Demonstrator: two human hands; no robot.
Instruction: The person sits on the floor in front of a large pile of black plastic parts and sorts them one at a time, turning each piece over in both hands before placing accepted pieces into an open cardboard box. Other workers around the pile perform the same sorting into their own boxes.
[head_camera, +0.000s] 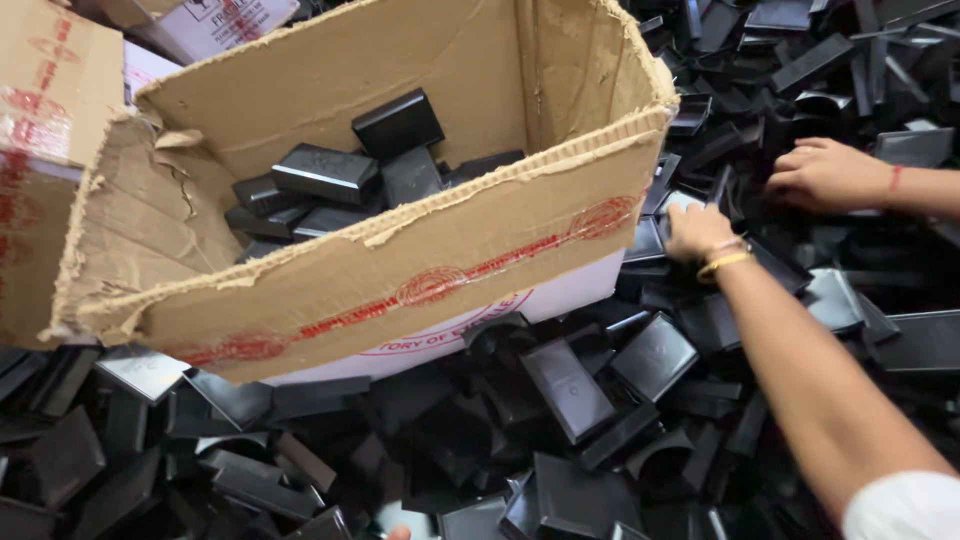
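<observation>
Heap of glossy black rectangular trays (655, 355) beside cardboard box (400, 270); right hand (697, 230) among them, grip hidden.

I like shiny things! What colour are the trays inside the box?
Black, glossy trays in the brown box, seen in the head view.

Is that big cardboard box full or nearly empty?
Partly filled. The cardboard box stands open with torn flaps, and only a shallow pile of black trays lies at its bottom; most of its inner walls show bare.

Right hand (697, 230): fingers buried among black plastic trays (570, 385), grip unreadable. Left hand: only a fingertip (399, 534) at near edge. Cardboard box (400, 270): far-left flap cropped.
</observation>
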